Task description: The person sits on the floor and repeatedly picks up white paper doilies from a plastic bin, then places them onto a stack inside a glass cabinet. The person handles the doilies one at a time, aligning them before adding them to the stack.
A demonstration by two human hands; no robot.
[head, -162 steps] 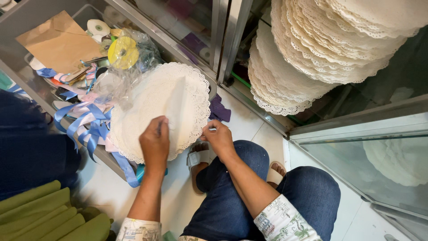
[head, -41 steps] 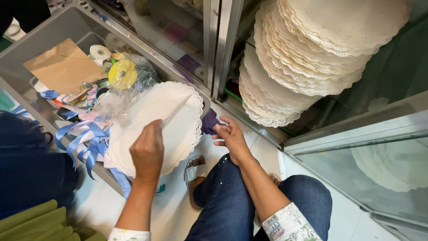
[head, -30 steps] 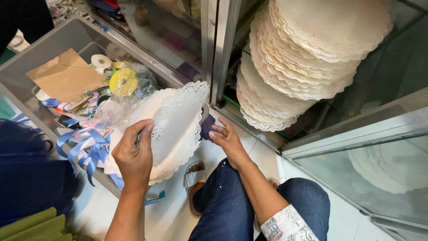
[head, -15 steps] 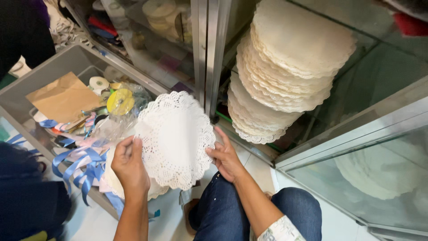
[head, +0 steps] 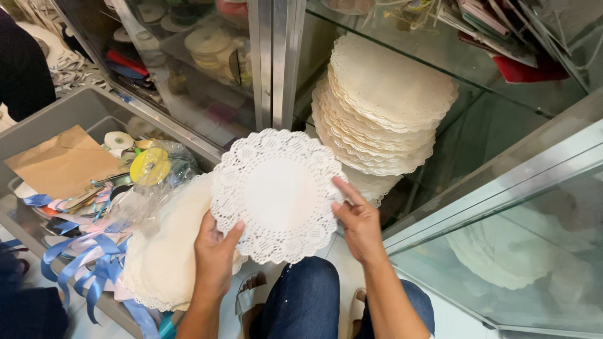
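Centre of the frame: a round white lace doily (head: 278, 194) is held up flat between both hands. The left hand (head: 215, 254) pinches its lower left edge, thumb on top. The right hand (head: 359, 220) presses spread fingers against its right edge. Upper right, a stack of doilies (head: 383, 107) sits on a glass shelf (head: 477, 125); lower left, another pile (head: 166, 251) lies beside blue ribbons (head: 81, 263).

A glass shelf (head: 477, 119) just beyond the right hand (head: 359, 221) carries a tall stack of cream doilies (head: 383, 107); left of the left hand (head: 215, 254), a grey tray (head: 81, 103) holds ribbons (head: 81, 257) and brown paper (head: 63, 160).
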